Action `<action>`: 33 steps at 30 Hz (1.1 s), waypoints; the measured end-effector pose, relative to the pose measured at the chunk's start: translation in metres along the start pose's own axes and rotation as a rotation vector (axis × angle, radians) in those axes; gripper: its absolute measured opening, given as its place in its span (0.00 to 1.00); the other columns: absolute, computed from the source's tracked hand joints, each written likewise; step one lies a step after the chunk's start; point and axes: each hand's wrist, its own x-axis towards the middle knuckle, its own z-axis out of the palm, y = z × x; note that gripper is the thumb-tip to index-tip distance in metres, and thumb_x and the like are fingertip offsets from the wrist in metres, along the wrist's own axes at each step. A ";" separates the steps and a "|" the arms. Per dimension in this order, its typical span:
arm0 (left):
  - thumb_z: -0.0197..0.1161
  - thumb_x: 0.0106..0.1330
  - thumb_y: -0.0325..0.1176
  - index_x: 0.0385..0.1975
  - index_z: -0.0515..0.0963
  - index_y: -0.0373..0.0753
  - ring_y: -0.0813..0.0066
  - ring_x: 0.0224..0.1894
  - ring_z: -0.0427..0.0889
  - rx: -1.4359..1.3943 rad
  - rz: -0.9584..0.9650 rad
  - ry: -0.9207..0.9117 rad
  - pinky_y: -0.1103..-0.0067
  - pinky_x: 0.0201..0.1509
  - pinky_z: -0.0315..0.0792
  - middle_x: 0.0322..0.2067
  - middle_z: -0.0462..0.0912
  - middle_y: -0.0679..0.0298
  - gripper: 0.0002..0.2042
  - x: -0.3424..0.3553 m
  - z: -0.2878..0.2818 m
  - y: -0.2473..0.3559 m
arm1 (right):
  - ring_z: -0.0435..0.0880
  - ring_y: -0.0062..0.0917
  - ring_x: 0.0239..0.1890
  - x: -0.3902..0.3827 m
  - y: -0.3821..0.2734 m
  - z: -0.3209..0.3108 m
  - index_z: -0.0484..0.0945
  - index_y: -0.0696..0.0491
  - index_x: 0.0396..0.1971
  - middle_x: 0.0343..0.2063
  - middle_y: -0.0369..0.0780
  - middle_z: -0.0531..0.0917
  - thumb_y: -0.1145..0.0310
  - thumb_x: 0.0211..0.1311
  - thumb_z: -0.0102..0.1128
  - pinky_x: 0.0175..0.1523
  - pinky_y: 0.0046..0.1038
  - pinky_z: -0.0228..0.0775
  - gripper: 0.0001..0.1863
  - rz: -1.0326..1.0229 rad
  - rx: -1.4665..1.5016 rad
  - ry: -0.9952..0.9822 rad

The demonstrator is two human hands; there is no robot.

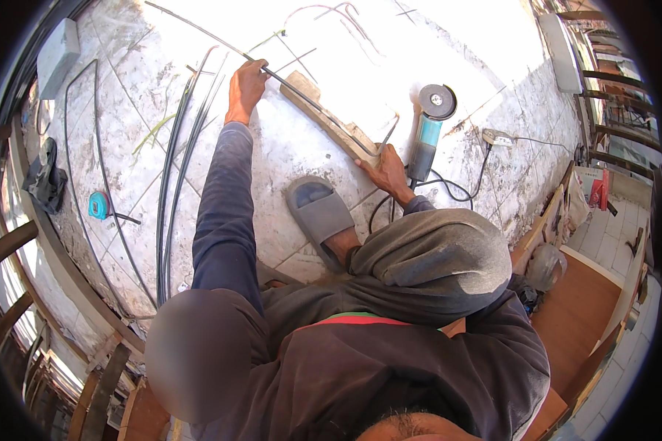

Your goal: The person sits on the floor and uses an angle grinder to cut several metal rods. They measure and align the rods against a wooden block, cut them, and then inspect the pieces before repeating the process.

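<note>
My left hand (247, 90), arm stretched forward, is closed around a long thin dark metal rod (217, 40). The rod slants down to the right along a wooden board (324, 126) on the floor. At the board's near end my right hand (390, 176) is closed on the rod, whose short end bends upward there; some of its fingers are hidden. Just right of that hand lies an angle grinder (428, 134) with a dark disc, its body teal and black. My grey sandal (322, 214) is beside the board's near end.
Several long dark rods (171, 184) and a bent rod frame (97, 140) lie left. A teal tape measure (98, 205), a dark bag (45, 178) and a pale block (58, 57) are farther left. The grinder's cord runs to a socket (498, 137) at right.
</note>
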 end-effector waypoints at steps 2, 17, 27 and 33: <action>0.66 0.57 0.32 0.40 0.83 0.44 0.64 0.55 0.76 0.298 0.051 -0.071 0.56 0.60 0.64 0.46 0.81 0.58 0.11 0.007 -0.013 0.029 | 0.77 0.45 0.45 -0.007 0.010 0.000 0.73 0.62 0.46 0.40 0.52 0.74 0.46 0.52 0.68 0.50 0.41 0.70 0.35 -0.012 -0.027 0.013; 0.55 0.70 0.40 0.31 0.69 0.42 0.52 0.27 0.78 0.424 0.524 0.261 0.61 0.30 0.71 0.24 0.75 0.57 0.10 0.089 -0.137 0.103 | 0.78 0.45 0.44 -0.037 -0.002 -0.007 0.72 0.60 0.42 0.37 0.50 0.74 0.52 0.48 0.70 0.45 0.42 0.72 0.30 0.028 -0.112 -0.061; 0.47 0.73 0.46 0.32 0.69 0.40 0.42 0.25 0.80 0.634 0.164 0.022 0.56 0.28 0.72 0.19 0.79 0.48 0.16 0.046 -0.203 0.096 | 0.79 0.41 0.43 -0.034 -0.006 -0.001 0.77 0.56 0.40 0.38 0.45 0.76 0.50 0.43 0.74 0.45 0.40 0.73 0.30 0.174 -0.033 0.132; 0.45 0.73 0.49 0.33 0.71 0.40 0.43 0.27 0.81 0.698 0.124 -0.180 0.55 0.31 0.73 0.20 0.79 0.47 0.18 -0.017 -0.221 0.027 | 0.78 0.42 0.44 0.003 -0.011 -0.003 0.77 0.59 0.42 0.37 0.49 0.77 0.47 0.44 0.74 0.46 0.41 0.72 0.33 0.127 0.006 0.196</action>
